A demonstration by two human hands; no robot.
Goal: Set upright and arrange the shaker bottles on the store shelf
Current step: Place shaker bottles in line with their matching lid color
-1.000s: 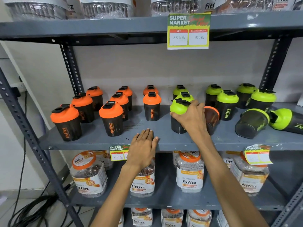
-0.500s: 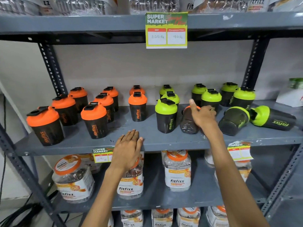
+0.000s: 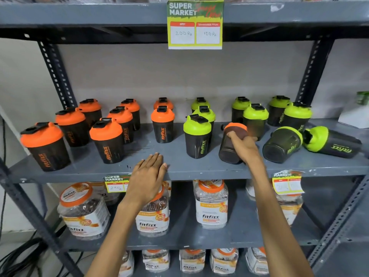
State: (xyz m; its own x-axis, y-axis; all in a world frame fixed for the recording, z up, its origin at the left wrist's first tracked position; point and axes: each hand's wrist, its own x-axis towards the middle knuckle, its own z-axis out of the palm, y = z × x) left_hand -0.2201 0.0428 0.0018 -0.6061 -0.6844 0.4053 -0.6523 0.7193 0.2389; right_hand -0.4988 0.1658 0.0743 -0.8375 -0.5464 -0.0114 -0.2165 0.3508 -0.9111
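Several black shakers with orange lids (image 3: pixel 105 139) stand upright on the left of the grey shelf (image 3: pixel 175 168); several with green lids (image 3: pixel 197 138) stand upright to the right. My right hand (image 3: pixel 244 147) grips an orange-lidded shaker (image 3: pixel 229 144) that lies tipped, base toward me, lid toward the back. Two green-lidded shakers lie on their sides at the right: one (image 3: pixel 281 143) with its base toward me, one (image 3: pixel 332 142) with its lid pointing left. My left hand (image 3: pixel 148 176) rests flat on the shelf's front edge, fingers together, holding nothing.
Price tags (image 3: pixel 194 25) hang from the shelf edges. Clear fitfizz jars (image 3: pixel 210 202) fill the shelf below. Perforated steel uprights (image 3: pixel 55 70) frame both sides. Black cables (image 3: pixel 18 256) lie on the floor at lower left. A white box (image 3: pixel 353 116) sits at far right.
My right hand let go of the green-lidded shaker, now upright, and moved right onto the tipped orange-lidded shaker, closing on it. The left hand stayed on the shelf edge.
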